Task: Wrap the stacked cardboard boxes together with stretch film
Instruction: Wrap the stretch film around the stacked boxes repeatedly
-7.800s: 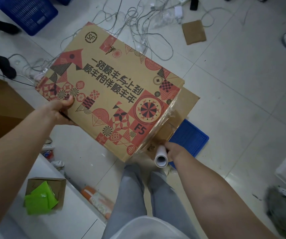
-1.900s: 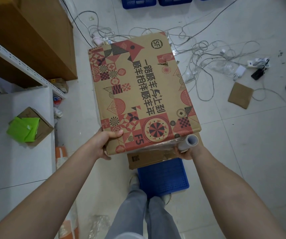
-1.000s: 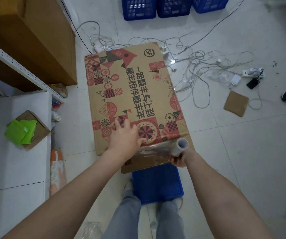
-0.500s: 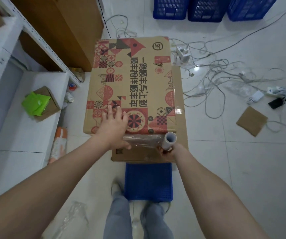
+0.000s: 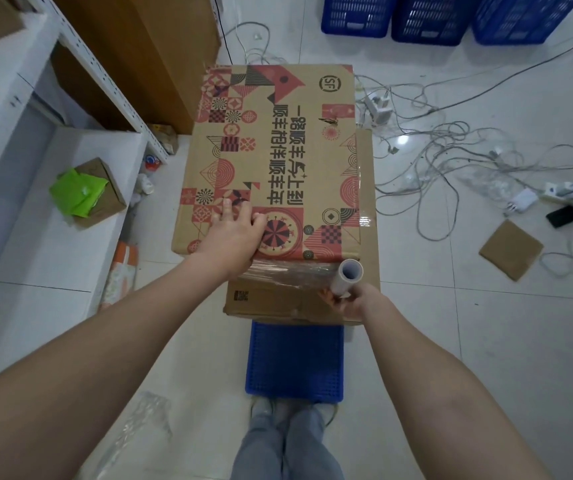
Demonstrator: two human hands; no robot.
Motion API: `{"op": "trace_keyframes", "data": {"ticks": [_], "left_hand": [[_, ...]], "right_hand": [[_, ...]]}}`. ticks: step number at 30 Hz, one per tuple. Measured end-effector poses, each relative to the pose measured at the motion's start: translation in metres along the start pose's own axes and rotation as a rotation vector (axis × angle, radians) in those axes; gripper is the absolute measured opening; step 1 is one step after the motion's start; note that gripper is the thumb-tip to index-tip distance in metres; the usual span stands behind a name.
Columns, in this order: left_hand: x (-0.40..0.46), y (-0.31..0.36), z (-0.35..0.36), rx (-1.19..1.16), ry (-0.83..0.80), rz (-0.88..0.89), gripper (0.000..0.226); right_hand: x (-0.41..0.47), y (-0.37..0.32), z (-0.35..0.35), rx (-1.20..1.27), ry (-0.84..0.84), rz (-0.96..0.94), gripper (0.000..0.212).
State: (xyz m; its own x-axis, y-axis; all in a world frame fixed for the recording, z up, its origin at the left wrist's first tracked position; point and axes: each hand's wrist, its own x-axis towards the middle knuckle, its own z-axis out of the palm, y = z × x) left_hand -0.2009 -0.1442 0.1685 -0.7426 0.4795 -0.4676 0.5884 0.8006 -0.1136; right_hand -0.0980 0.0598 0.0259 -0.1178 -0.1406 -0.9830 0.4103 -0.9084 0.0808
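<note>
A printed red-and-brown cardboard box [image 5: 278, 157] lies on top of a plain brown box [image 5: 278, 299], whose near and right edges stick out below it. The stack stands on an upturned blue crate [image 5: 295, 362]. My left hand [image 5: 235, 233] rests flat on the near part of the printed lid, fingers straight. My right hand [image 5: 351, 299] grips the lower end of the stretch film roll [image 5: 347, 277], held upright at the near right corner. A band of clear film [image 5: 288, 270] stretches from the roll along the near side towards my left hand.
White shelving [image 5: 36, 168] on the left holds a small carton with a green pack [image 5: 81, 192]. A tangle of cables and chargers [image 5: 451, 161] covers the floor to the right, beside a cardboard scrap [image 5: 510, 254]. Blue crates [image 5: 427, 15] line the back. Crumpled film [image 5: 143, 417] lies near my feet.
I have walked round the stack with the roll, drawing film along its sides. My left hand went from gripping the box edge to lying flat on the lid.
</note>
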Motion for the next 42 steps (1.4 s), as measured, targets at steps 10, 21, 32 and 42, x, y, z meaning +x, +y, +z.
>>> {"op": "trace_keyframes", "data": {"ticks": [10, 21, 32, 42], "left_hand": [[0.002, -0.007, 0.002, 0.016, 0.049, 0.049, 0.052], [0.007, -0.011, 0.006, 0.035, 0.071, 0.077, 0.056], [0.008, -0.009, 0.008, 0.055, 0.09, 0.067, 0.061], [0.009, -0.008, 0.009, 0.058, 0.097, 0.068, 0.058]], "right_hand": [[0.005, 0.011, -0.006, 0.012, 0.037, 0.019, 0.05], [0.0, 0.003, -0.007, 0.075, -0.024, 0.035, 0.04], [0.005, -0.001, -0.007, -0.001, 0.052, 0.058, 0.027], [0.006, -0.007, -0.016, -0.012, 0.086, 0.065, 0.024]]}}
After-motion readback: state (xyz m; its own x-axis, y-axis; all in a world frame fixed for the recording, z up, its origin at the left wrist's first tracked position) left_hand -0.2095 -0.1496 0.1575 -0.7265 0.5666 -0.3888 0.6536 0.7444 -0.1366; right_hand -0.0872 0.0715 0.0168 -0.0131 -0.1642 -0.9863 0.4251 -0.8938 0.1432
